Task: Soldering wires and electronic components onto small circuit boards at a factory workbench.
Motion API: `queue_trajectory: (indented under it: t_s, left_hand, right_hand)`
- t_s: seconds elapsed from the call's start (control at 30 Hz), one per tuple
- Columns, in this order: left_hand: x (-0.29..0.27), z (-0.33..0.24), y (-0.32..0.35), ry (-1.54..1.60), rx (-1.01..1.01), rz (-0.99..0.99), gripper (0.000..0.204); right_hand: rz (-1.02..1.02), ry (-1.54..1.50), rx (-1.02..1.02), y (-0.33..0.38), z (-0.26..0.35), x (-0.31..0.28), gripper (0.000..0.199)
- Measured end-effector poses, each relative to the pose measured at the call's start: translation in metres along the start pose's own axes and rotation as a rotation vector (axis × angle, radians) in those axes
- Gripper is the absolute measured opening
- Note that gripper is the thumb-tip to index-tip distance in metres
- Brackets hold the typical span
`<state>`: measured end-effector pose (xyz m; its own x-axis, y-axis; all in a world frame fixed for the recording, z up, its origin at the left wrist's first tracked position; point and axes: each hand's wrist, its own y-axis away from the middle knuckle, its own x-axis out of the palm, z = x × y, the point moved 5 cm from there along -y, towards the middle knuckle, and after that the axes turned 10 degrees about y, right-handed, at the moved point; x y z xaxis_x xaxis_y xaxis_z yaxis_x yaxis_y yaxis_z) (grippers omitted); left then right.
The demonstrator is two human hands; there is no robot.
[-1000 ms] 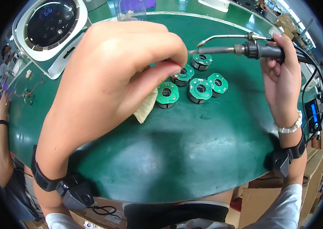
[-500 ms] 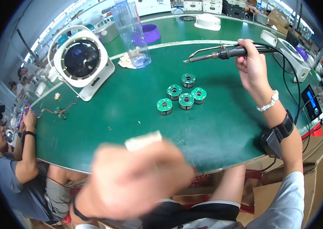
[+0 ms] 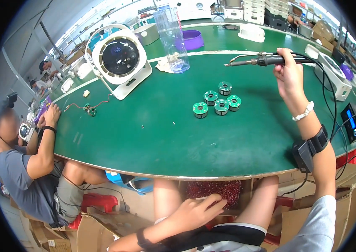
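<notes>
The right hand (image 3: 290,77) grips a soldering iron (image 3: 262,61) above the worktop (image 3: 144,143), near five green-topped parts (image 3: 221,112). The left hand (image 3: 195,213) is near the lap (image 3: 236,235); I cannot tell its grip.

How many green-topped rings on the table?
5, in one cluster: the farthest ring, leftmost ring, rightmost ring, and, between left and right, a back ring and a front ring. All five tops show.
</notes>
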<state>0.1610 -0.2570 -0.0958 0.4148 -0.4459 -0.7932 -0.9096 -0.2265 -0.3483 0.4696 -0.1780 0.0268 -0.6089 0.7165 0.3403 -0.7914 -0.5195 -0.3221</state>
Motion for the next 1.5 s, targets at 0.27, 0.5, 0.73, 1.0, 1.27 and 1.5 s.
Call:
queue_trajectory:
  t_s: [0.27,0.5,0.73,1.0,1.27,1.5]
  left_hand:
    - [-0.143,0.017,0.008,0.039,-0.011,-0.500,0.007]
    - [-0.263,0.134,0.060,-0.408,-0.538,-0.585,0.009]
    - [-0.329,0.182,0.059,-0.698,-0.518,-0.478,0.016]
    - [-0.284,0.232,0.011,-1.043,-0.699,-0.092,0.012]
    - [-0.281,0.177,0.026,-0.965,-0.648,-0.213,0.005]
    - [-0.247,0.132,-0.027,-0.490,-0.401,-0.412,0.006]
  right_hand:
    - [-0.007,0.069,0.029,0.001,-0.009,0.001,0.012]
    - [0.114,0.098,0.057,-0.015,-0.021,-0.021,0.018]
    - [0.111,0.101,0.091,-0.008,-0.023,-0.009,0.017]
    - [0.090,0.126,0.085,-0.006,-0.015,-0.016,0.016]
    - [0.148,0.009,0.105,0.007,-0.006,0.012,0.013]
    - [0.132,0.008,0.062,0.008,-0.001,0.006,0.013]
